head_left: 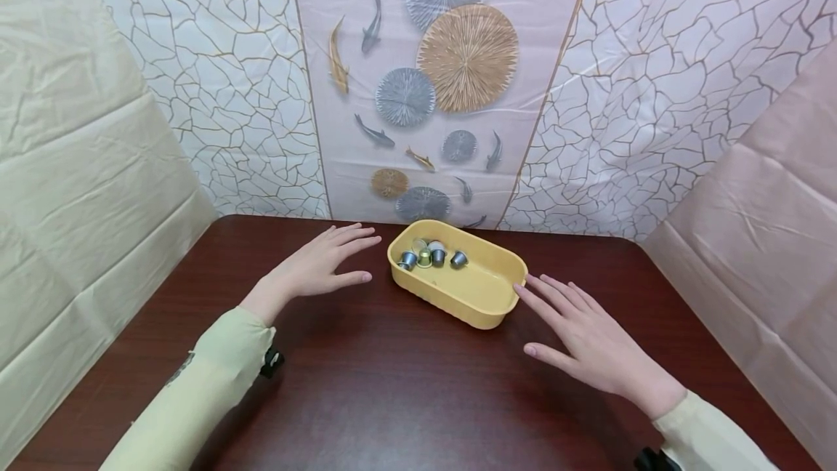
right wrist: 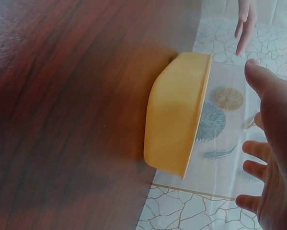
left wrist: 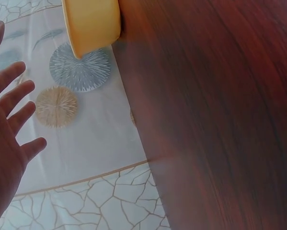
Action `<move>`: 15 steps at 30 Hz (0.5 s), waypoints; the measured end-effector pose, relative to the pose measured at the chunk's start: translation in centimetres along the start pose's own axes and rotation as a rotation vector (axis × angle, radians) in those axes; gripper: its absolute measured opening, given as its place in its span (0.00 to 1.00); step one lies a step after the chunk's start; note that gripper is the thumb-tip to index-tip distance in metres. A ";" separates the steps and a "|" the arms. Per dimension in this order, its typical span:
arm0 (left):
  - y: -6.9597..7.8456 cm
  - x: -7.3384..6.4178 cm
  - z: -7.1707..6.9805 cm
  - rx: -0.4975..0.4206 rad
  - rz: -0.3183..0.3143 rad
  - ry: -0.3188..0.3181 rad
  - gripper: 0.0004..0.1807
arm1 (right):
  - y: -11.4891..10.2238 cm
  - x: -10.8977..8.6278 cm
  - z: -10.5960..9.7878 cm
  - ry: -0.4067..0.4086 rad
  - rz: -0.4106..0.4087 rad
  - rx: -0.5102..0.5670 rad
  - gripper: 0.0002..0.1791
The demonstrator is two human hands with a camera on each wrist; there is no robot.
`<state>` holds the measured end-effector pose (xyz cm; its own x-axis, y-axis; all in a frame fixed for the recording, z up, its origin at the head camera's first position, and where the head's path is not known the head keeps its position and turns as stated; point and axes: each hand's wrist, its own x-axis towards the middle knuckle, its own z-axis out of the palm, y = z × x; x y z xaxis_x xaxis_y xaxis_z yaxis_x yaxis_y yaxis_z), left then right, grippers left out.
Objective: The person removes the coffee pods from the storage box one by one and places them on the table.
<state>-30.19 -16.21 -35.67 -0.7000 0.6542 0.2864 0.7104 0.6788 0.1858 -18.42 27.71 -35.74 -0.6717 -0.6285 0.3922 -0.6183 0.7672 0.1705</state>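
A yellow plastic tub (head_left: 480, 312) stands at an angle toward the back of the dark wooden table. Gathered at its left end are several small coffee capsules (head_left: 439, 258), mostly grey or blue-grey, with a green one (head_left: 424, 258) among them. My left hand (head_left: 323, 264) hovers left of the tub, fingers spread, holding nothing. On the other side, my right hand (head_left: 585, 336) is held out with straight fingers, its fingertips overlapping the tub's right rim in the head view. The right wrist view shows the tub's side wall (right wrist: 174, 115) in front of that hand; the capsules are hidden there.
The reddish-brown table (head_left: 405, 398) reaches back to a patterned cloth (head_left: 418, 151) with fish and round motifs. Pale cloth walls rise along the left (head_left: 85, 180) and right (head_left: 758, 187) sides.
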 end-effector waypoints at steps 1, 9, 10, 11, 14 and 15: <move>0.0 0.1 0.1 -0.005 0.000 -0.001 0.36 | 0.0 0.1 0.0 0.001 -0.002 0.002 0.47; -0.4 1.2 1.1 -0.052 -0.039 -0.013 0.37 | -0.1 1.4 -0.1 -0.028 0.021 0.033 0.49; -0.4 1.4 1.2 -0.059 -0.043 -0.014 0.37 | -0.1 1.5 -0.1 -0.031 0.025 0.039 0.49; -0.4 1.5 1.4 -0.068 -0.048 -0.017 0.38 | -0.2 1.6 0.0 -0.035 0.029 0.045 0.49; -0.4 2.0 1.8 -0.089 -0.063 -0.023 0.38 | -0.4 1.8 0.1 -0.039 0.037 0.061 0.49; -0.4 2.1 1.9 -0.094 -0.070 -0.024 0.38 | -0.4 1.9 0.1 -0.042 0.038 0.062 0.49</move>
<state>-32.10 -14.50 -36.92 -0.7487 0.6149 0.2475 0.6628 0.6894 0.2923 -19.48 26.16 -35.15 -0.7112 -0.6046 0.3586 -0.6150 0.7823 0.0993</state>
